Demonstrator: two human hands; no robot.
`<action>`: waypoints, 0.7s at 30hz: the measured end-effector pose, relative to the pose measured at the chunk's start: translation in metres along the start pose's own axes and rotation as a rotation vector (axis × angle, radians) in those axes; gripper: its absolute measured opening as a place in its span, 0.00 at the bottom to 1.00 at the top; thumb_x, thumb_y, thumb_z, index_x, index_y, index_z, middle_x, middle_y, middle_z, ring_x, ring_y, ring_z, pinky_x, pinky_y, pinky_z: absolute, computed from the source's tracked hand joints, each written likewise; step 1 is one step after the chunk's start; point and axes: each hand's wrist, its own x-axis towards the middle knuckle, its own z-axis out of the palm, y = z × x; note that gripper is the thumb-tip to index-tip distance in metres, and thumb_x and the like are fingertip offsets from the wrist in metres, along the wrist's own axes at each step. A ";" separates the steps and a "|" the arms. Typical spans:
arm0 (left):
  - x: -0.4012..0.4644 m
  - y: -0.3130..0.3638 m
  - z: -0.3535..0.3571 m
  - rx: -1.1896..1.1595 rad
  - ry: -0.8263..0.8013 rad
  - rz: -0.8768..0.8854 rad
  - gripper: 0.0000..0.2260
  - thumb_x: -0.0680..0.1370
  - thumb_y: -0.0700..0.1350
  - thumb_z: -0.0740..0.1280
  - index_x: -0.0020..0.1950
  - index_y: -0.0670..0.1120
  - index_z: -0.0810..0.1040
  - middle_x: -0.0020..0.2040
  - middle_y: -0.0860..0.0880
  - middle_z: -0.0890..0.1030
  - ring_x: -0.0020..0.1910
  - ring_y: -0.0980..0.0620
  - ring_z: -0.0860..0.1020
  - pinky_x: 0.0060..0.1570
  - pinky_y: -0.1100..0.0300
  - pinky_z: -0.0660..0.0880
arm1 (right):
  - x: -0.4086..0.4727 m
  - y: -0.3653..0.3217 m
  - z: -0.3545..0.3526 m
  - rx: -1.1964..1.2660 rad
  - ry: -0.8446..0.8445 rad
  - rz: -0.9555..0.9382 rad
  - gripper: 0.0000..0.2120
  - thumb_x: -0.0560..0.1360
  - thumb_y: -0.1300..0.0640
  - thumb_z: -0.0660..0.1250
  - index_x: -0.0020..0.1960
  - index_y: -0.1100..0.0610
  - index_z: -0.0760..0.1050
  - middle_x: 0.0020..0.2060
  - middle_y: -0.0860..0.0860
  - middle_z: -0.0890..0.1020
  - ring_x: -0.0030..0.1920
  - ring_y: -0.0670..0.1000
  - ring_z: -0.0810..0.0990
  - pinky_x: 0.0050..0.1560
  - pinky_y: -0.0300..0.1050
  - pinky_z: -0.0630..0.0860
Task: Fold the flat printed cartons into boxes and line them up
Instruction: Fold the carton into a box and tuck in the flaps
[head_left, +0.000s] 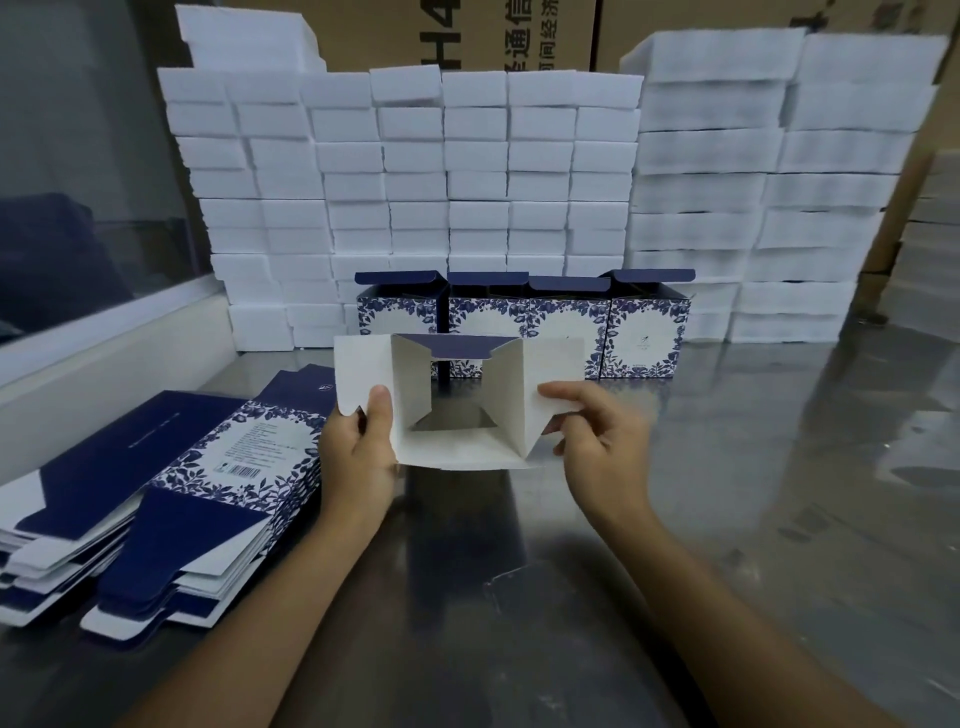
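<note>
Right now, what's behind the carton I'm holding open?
Behind the open carton stands a row of folded blue-floral boxes, then stacked white foam blocks. The carton covers the lower fronts of the middle boxes.

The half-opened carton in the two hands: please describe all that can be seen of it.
The half-opened white-and-navy printed cardboard carton is held above the shiny metal table, its open end facing the camera, so the plain white inside shows. Its walls stand opened into a square tube, with white flaps spread out left, right and below, and a navy flap hanging at the top. The left hand grips the left wall with its thumb inside; the right hand pinches the right flap. It is in front of a row of finished floral boxes.
</note>
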 end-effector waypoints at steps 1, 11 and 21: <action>0.000 0.000 0.000 -0.006 0.014 -0.002 0.13 0.83 0.46 0.60 0.52 0.38 0.79 0.43 0.50 0.82 0.43 0.53 0.79 0.40 0.61 0.74 | 0.000 0.002 -0.001 -0.058 -0.086 -0.018 0.25 0.68 0.64 0.55 0.50 0.40 0.80 0.41 0.47 0.83 0.41 0.53 0.80 0.37 0.54 0.77; 0.001 0.000 0.000 0.072 0.046 -0.023 0.16 0.83 0.49 0.61 0.51 0.36 0.80 0.46 0.42 0.83 0.49 0.42 0.81 0.51 0.47 0.78 | -0.006 0.010 0.002 -0.276 -0.428 -0.029 0.18 0.74 0.44 0.70 0.63 0.43 0.74 0.57 0.43 0.77 0.56 0.41 0.76 0.50 0.32 0.71; -0.008 -0.001 -0.001 0.336 -0.147 0.336 0.16 0.80 0.58 0.55 0.37 0.50 0.68 0.31 0.50 0.72 0.30 0.52 0.72 0.30 0.56 0.65 | -0.006 0.003 0.003 -0.278 -0.155 -0.084 0.23 0.70 0.45 0.78 0.61 0.42 0.75 0.45 0.25 0.76 0.49 0.32 0.76 0.46 0.24 0.71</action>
